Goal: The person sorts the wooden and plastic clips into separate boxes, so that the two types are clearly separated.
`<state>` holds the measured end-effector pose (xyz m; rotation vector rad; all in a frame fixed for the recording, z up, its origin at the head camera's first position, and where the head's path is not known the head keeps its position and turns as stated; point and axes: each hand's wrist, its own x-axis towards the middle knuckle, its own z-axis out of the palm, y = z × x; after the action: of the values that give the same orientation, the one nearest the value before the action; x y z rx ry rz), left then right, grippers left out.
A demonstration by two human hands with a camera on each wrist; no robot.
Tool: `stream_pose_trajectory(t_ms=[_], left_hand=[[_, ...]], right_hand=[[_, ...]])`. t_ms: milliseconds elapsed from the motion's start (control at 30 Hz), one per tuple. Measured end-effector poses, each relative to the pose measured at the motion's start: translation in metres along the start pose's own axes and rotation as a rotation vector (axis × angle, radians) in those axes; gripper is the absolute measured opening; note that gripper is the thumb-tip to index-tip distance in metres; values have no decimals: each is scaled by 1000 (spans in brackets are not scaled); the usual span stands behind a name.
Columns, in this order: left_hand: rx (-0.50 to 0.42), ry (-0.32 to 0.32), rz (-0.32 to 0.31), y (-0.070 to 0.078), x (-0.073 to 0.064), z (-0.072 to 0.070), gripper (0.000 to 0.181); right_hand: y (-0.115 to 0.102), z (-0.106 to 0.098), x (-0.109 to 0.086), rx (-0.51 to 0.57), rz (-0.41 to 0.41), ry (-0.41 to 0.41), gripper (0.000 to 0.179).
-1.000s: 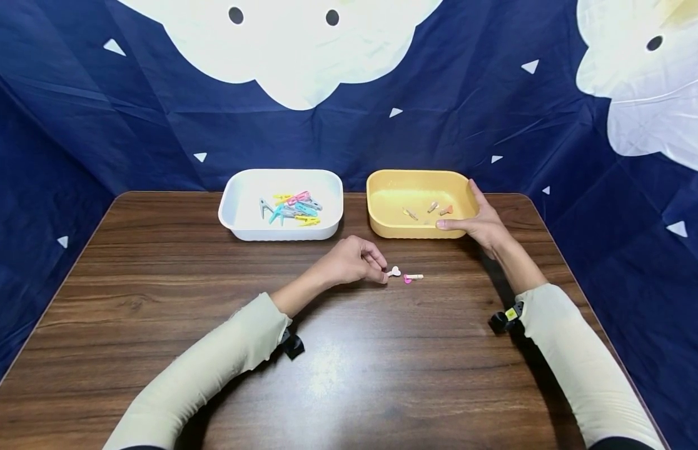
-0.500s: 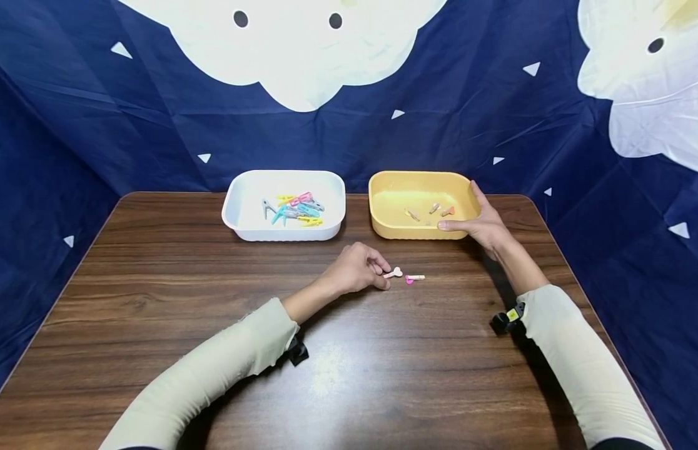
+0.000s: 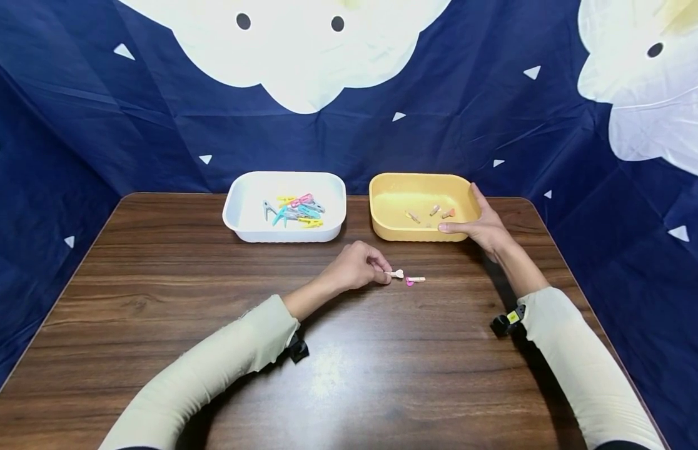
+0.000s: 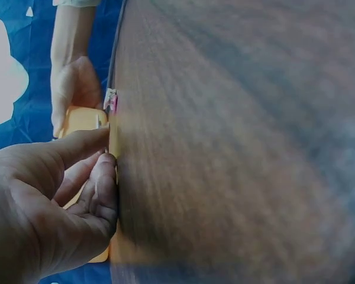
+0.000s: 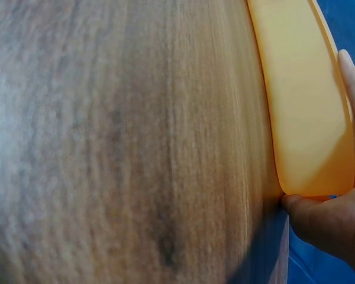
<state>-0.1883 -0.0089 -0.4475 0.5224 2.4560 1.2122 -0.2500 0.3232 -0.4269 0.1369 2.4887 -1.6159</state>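
In the head view my left hand [image 3: 357, 267] pinches the tail end of a small wooden clothespin [image 3: 398, 274] with a white heart on it, low over the table. Just to the right lies another small wooden clothespin [image 3: 418, 279], this one with a pink heart. My right hand [image 3: 486, 226] grips the right end of a yellow plastic bin [image 3: 405, 234], thumb over the front rim and fingers along the side. Several small clothespins [image 3: 435, 210] lie inside that bin. The right wrist view shows the thumb at the corner of the yellow bin [image 5: 310, 118].
Left of the yellow bin, a white plastic bin [image 3: 253, 232] holds several larger pegs [image 3: 308, 212] in pink, blue, grey and yellow. Both bins stand near the back edge of the brown wooden table [image 3: 349, 375]. A dark blue cloth [image 3: 157, 137] with white shapes hangs behind.
The left fingers have closed in on the white-heart clothespin, whose tail showed more between them half a second ago. My right hand stays on the yellow bin.
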Motion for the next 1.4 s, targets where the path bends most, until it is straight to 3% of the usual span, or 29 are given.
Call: stream_pose_trajectory(t_ms=[133, 200, 367, 567, 1100, 1400], left_hand=[[-16, -17, -7, 8, -2, -6, 7], [1, -2, 8, 1, 5, -3, 7], [-28, 11, 28, 3, 9, -3, 7], [-96, 6, 12, 23, 4, -6, 7], [-203, 56, 38, 52, 19, -5, 7], [-367, 68, 61, 66, 26, -3, 11]], right_hand=[[-1, 0, -2, 17, -2, 0, 147], [-2, 0, -2, 14, -3, -1, 147], [-2, 1, -2, 12, -4, -5, 147], [2, 2, -1, 7, 7, -7, 146], [2, 1, 2, 38, -1, 0, 146], [1, 2, 0, 62, -11, -4, 145]])
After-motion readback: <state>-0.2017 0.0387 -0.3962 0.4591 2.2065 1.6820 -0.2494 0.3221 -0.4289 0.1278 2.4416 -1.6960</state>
